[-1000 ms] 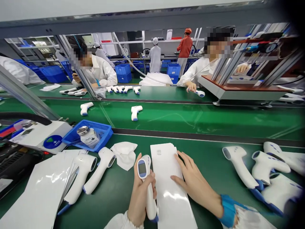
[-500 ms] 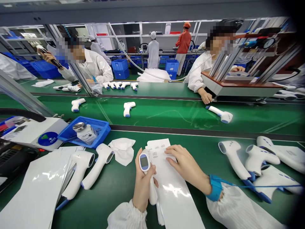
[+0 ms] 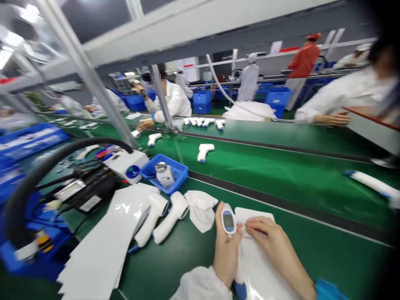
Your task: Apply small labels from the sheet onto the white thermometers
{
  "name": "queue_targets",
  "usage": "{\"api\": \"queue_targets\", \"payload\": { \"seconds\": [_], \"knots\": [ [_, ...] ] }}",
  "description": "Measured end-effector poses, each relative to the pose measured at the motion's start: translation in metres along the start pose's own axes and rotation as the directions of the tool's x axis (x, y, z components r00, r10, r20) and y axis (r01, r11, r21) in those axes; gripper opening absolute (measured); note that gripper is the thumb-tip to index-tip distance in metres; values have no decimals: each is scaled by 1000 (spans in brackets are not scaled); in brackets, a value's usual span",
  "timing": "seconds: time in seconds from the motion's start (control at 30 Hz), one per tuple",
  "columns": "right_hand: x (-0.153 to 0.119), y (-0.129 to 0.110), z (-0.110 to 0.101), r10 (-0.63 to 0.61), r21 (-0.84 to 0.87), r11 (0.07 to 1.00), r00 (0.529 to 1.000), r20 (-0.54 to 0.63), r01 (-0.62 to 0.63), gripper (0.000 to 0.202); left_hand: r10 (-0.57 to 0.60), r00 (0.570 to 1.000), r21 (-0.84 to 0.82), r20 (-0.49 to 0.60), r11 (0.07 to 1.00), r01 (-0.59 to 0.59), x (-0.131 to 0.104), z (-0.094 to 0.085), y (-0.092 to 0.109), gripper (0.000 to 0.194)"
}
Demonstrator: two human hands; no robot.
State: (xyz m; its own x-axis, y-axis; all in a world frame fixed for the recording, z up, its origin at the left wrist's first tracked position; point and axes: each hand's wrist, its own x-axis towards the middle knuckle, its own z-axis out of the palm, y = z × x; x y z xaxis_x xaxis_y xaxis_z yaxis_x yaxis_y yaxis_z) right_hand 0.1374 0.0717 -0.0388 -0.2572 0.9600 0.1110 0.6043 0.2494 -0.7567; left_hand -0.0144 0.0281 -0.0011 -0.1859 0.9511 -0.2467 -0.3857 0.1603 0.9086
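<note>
My left hand (image 3: 226,250) is wrapped round a white handheld thermometer (image 3: 228,221), its small grey screen facing me. Just right of it, my right hand (image 3: 275,241) has thumb and fingertips pinched together over the upper part of the white label sheets (image 3: 254,260); what they pinch is too small and blurred to make out. A blue wristband (image 3: 328,290) circles my right wrist. Left of my hands lie a crumpled white cloth (image 3: 201,210) and two more white thermometers (image 3: 171,217) on the green table.
A stack of white sheets (image 3: 100,246) lies at the left, near a blue tray (image 3: 179,177) holding a metal-capped bottle (image 3: 164,175). Beyond runs a green conveyor (image 3: 265,171) carrying thermometers (image 3: 205,152). A black hose (image 3: 34,183) arches at far left. People in white work across the line.
The view has swung left and tilted. My right fingers have gone from spread over the printed sheet to a pinch beside the thermometer. Across the belt, a person's hand now reaches onto the conveyor.
</note>
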Motion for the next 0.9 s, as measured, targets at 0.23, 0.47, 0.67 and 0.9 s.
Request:
{"api": "queue_targets", "payload": {
  "seconds": [0.23, 0.47, 0.67, 0.9],
  "knots": [
    [14, 10, 4, -102, -57, 993, 995, 14, 102, 19, -24, 1000, -28, 17, 999, 25, 1, 3, 1, 81],
    [-37, -25, -19, -296, 51, 955, 943, 151, 291, 8, 46, 998, 41, 32, 998, -47, 6, 8, 8, 72],
    [-66, -78, -56, 60, 354, 913, 925, 376, -203, 14, -156, 953, 157, 259, 981, 118, -20, 18, 15, 80],
    [-70, -77, -68, 118, 234, 963, 991, 67, -131, 9, -224, 912, 146, 345, 972, 183, -52, 20, -4, 80]
  ]
}}
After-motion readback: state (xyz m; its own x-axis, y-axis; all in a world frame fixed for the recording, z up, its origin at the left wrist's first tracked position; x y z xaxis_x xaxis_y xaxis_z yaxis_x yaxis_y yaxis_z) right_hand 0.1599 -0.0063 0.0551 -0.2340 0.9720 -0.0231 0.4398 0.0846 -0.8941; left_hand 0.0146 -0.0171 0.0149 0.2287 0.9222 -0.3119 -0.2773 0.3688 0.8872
